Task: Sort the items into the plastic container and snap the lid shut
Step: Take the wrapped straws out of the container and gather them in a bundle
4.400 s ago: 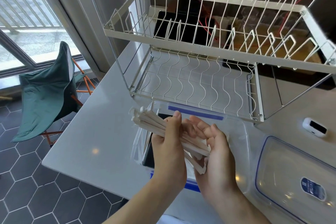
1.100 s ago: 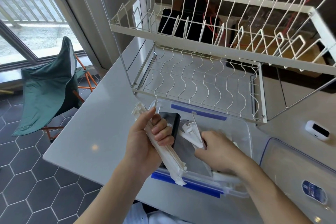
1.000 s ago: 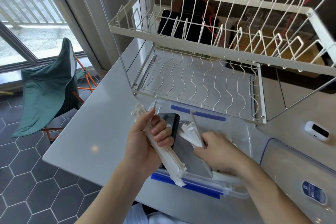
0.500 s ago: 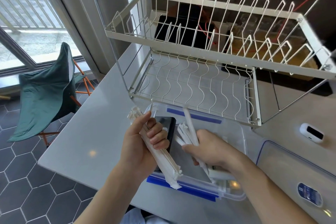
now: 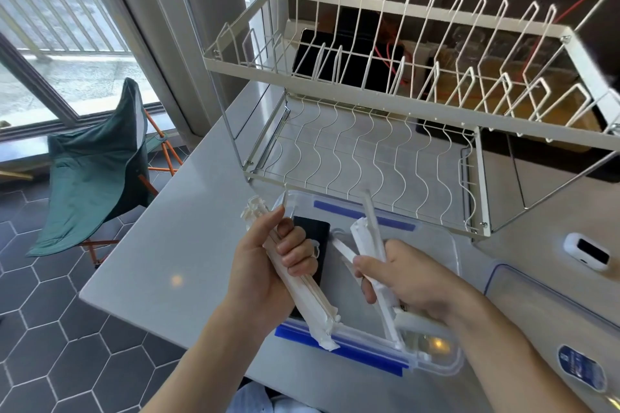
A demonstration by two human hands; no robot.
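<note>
Here the left hand grips a bundle of wrapped straws at 9 o'clock of the right hand, which clutches more straws over the plastic container.

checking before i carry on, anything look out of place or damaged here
Nothing looks damaged or spilled. One paper-wrapped stick pokes up above the bunch in the right hand, and the lid lies off the plastic container.

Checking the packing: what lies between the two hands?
In the head view, a black case lies in the container, between the left hand and right hand.
</note>
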